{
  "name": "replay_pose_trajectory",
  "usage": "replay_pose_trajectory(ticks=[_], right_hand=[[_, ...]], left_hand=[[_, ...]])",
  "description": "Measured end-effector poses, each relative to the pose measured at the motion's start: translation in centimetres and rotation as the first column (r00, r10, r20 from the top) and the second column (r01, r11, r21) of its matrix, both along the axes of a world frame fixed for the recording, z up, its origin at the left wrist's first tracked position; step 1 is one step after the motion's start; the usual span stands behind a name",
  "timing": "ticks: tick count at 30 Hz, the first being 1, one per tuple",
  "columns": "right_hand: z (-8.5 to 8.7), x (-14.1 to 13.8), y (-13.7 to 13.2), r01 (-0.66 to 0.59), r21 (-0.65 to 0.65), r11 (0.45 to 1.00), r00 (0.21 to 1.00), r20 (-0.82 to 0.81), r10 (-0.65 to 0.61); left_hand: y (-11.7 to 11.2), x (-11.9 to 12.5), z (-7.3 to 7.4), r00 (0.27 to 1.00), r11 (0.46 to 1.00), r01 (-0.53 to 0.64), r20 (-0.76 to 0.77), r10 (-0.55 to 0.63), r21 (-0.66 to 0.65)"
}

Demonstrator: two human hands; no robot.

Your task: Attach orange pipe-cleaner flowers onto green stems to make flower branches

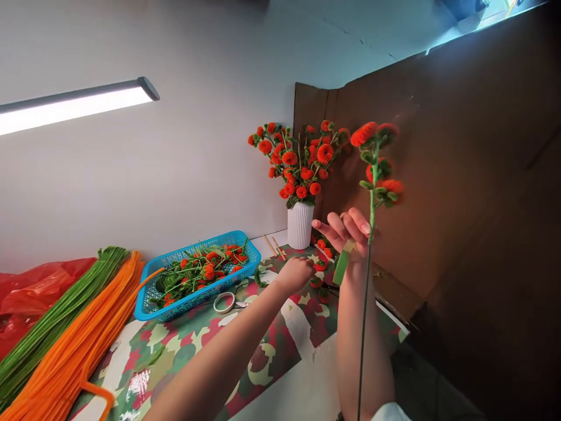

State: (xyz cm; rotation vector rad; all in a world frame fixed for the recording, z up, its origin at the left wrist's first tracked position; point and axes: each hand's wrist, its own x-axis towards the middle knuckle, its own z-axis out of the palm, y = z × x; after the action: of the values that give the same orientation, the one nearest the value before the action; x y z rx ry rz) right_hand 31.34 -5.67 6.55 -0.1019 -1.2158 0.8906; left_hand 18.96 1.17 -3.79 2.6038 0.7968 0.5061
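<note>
My right hand (348, 231) pinches a stem of orange pipe-cleaner flowers (372, 175) between thumb and fingertips. The stem stands upright, its top wrapped in green and its long bare wire running down past the forearm. A roll of green tape (342, 266) hangs at the same hand, against the palm side. Over the table, my left hand (298, 273) has its fingers curled together, close to several loose orange flowers (322, 245). Whatever those fingers may hold is hidden.
A white ribbed vase (300, 227) holds more orange flowers. Left of it sits a blue basket (146, 310) of flower pieces, near a tape ring (224, 303) and two sticks (274, 247). Green (65, 316) and orange pipe cleaners (83, 333) lie left. A cardboard wall (460, 175) stands right.
</note>
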Motion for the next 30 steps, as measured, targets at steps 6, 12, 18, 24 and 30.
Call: replay_pose_trajectory(ticks=[6, 12, 18, 24, 30], right_hand=[[0.9, -2.7, 0.3, -0.115, -0.176, 0.978, 0.971, 0.188, 0.148], [0.3, -9.2, 2.5, -0.04, -0.331, 0.943, 0.871, 0.45, 0.195], [-1.2, -15.1, 4.6, 0.075, -0.343, 0.936, 0.883, 0.459, 0.098], [-1.8, -15.4, 4.8, 0.034, -0.391, 0.92, 0.91, 0.392, 0.134], [-2.6, -14.7, 5.1, -0.133, -0.421, 0.897, 0.873, 0.378, 0.307]], left_hand=[[-0.3, -4.9, 0.0, 0.848, 0.909, -0.289, 0.36, 0.388, -0.299], [-2.6, -13.0, 4.3, 0.398, 0.776, -0.27, 0.668, 0.629, -0.57], [-5.8, -14.5, 6.8, -0.154, 0.639, 0.264, 0.622, 0.767, -0.722], [-5.9, -14.2, 6.3, -0.121, 0.581, 0.31, 0.574, 0.81, -0.753], [-6.6, -14.0, 6.2, -0.094, 0.612, 0.32, 0.619, 0.78, -0.723]])
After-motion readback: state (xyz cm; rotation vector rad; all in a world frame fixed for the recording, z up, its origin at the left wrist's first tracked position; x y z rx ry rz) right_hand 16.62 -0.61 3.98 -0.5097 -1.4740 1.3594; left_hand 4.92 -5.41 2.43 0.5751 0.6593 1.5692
